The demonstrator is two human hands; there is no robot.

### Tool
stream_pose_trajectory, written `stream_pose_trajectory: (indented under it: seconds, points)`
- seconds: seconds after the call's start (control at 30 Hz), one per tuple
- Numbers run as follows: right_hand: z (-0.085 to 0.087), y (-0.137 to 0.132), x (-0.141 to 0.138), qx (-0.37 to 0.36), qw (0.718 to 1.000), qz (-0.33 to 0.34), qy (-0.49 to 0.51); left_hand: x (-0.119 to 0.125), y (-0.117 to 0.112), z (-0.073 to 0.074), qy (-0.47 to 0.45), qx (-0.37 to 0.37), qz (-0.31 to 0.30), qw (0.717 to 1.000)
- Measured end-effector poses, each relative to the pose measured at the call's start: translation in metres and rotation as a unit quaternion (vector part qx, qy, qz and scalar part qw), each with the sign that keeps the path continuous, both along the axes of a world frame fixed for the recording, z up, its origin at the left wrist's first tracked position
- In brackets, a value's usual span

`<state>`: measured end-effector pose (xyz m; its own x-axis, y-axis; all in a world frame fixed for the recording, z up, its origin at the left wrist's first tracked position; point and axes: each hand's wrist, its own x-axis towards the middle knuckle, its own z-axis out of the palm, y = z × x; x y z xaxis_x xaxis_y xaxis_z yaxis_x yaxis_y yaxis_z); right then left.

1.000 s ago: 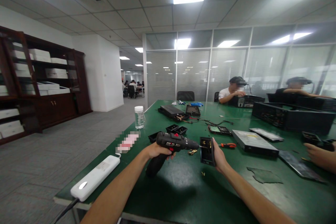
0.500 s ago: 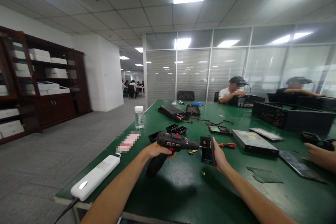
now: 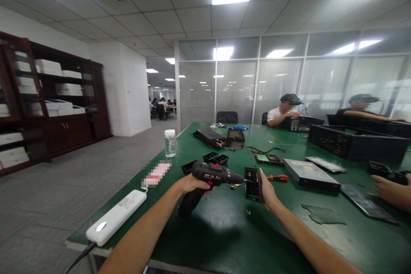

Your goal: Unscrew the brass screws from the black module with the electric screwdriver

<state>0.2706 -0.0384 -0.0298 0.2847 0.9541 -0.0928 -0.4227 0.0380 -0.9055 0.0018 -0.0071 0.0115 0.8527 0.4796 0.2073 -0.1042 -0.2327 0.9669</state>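
Note:
My left hand [image 3: 189, 183] is wrapped round the grip of a black cordless screwdriver [image 3: 210, 176], which points right. Its bit meets a small black rectangular part [image 3: 253, 185] that stands upright on the green table [image 3: 221, 231]. My right hand [image 3: 268, 192] grips that part from its right side. A few small brass screws [image 3: 236, 186] lie on the table just below the tool's tip.
A white power strip [image 3: 115, 218] lies at the table's near left corner. A clear jar [image 3: 170, 143], black trays [image 3: 215, 158], a red-handled screwdriver [image 3: 278, 177], a disc drive [image 3: 311, 174] and computer cases [image 3: 356, 143] sit further back. Another person's hand [image 3: 390, 190] rests at the right edge; two people sit at the far end.

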Motion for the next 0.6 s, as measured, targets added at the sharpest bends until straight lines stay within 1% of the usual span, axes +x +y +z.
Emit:
stream_pose_trajectory:
  seconds: [0.13,0.43,0.6]
  points:
    - [-0.0015,0.0009,0.0011,0.004,1.000,0.010,-0.001,0.0000,0.0009,-0.0007,-0.003,-0.003,-0.002,1.000]
    - [0.0000,0.0017,0.0003,0.012,1.000,-0.002,0.010,-0.0005,0.0013,-0.0001,0.002,-0.001,0.005,1.000]
    - [0.0006,0.0008,-0.0003,0.002,1.000,-0.010,0.005,-0.0010,0.0013,-0.0003,0.001,0.001,0.002,1.000]
